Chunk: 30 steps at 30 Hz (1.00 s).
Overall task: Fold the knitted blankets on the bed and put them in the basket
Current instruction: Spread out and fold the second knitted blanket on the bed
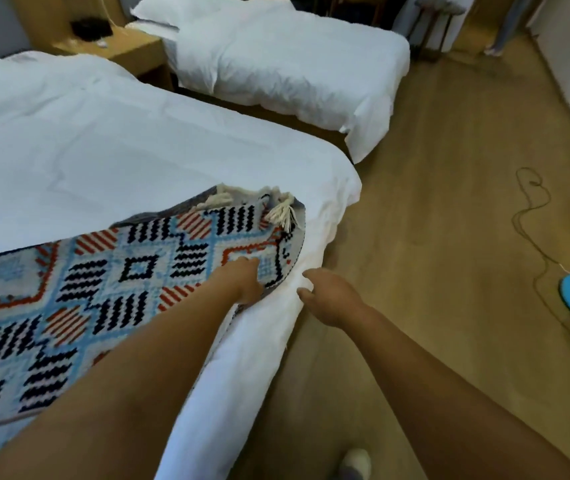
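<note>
Knitted blanket looks soft, floppy; left hand pinches its edge; right hand spread, empty; grasp corners.

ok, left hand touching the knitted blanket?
Touching. The head view shows the left hand pressed on the knitted blanket near its right edge, fingers lying on the pattern with no gap.

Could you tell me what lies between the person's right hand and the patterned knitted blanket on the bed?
Only a narrow strip of bare white bed sheet separates the right hand from the knitted blanket edge, which the left hand rests on, seen in the head view.
</note>
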Each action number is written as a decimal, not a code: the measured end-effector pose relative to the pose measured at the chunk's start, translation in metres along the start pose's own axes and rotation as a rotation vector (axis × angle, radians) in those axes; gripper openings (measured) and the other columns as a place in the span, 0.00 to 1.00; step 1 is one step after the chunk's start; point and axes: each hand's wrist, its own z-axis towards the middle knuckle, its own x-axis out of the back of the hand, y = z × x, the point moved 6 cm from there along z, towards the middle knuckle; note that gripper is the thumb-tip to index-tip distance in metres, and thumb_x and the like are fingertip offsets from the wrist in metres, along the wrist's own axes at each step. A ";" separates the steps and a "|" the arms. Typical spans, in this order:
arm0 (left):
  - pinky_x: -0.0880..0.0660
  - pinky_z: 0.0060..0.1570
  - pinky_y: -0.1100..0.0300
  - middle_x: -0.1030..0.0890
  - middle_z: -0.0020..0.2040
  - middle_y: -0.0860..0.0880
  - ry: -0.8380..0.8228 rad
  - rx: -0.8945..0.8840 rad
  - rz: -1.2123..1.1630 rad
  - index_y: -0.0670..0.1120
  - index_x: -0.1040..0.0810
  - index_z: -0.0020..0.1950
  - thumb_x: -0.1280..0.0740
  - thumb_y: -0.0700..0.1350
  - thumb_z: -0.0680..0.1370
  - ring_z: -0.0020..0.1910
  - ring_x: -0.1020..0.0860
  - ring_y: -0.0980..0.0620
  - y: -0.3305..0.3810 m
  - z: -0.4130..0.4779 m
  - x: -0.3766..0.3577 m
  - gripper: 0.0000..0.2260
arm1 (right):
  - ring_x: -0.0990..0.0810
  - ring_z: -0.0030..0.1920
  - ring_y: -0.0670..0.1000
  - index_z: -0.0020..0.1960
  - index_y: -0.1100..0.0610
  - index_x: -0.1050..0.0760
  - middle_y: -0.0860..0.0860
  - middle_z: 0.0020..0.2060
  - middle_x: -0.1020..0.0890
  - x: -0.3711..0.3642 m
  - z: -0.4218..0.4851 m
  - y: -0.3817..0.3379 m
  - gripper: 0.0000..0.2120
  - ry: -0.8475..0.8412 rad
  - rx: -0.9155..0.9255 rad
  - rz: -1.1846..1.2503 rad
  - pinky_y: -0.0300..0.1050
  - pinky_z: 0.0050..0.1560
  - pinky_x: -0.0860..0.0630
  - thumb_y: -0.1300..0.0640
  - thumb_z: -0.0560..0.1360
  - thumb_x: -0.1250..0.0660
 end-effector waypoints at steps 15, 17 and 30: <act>0.35 0.65 0.49 0.40 0.75 0.44 0.105 0.507 -0.435 0.45 0.45 0.75 0.41 0.52 0.80 0.70 0.36 0.43 -0.012 0.143 0.054 0.26 | 0.26 0.58 0.59 0.60 0.60 0.29 0.59 0.59 0.25 0.093 0.256 -0.020 0.14 -0.256 0.556 -0.259 0.50 0.55 0.28 0.53 0.79 0.42; 0.32 0.64 0.49 0.37 0.73 0.43 0.118 0.571 -0.479 0.45 0.42 0.73 0.41 0.52 0.80 0.68 0.33 0.42 -0.032 0.168 0.059 0.24 | 0.26 0.58 0.59 0.60 0.60 0.29 0.59 0.58 0.26 0.084 0.288 -0.041 0.15 -0.311 0.642 -0.306 0.50 0.55 0.28 0.54 0.78 0.42; 0.29 0.58 0.49 0.31 0.67 0.42 0.179 0.925 -0.961 0.43 0.36 0.69 0.43 0.50 0.80 0.61 0.29 0.43 -0.066 0.276 0.043 0.19 | 0.29 0.61 0.57 0.63 0.63 0.30 0.59 0.62 0.27 0.039 0.461 -0.114 0.15 -0.619 1.007 -0.608 0.46 0.57 0.33 0.59 0.78 0.42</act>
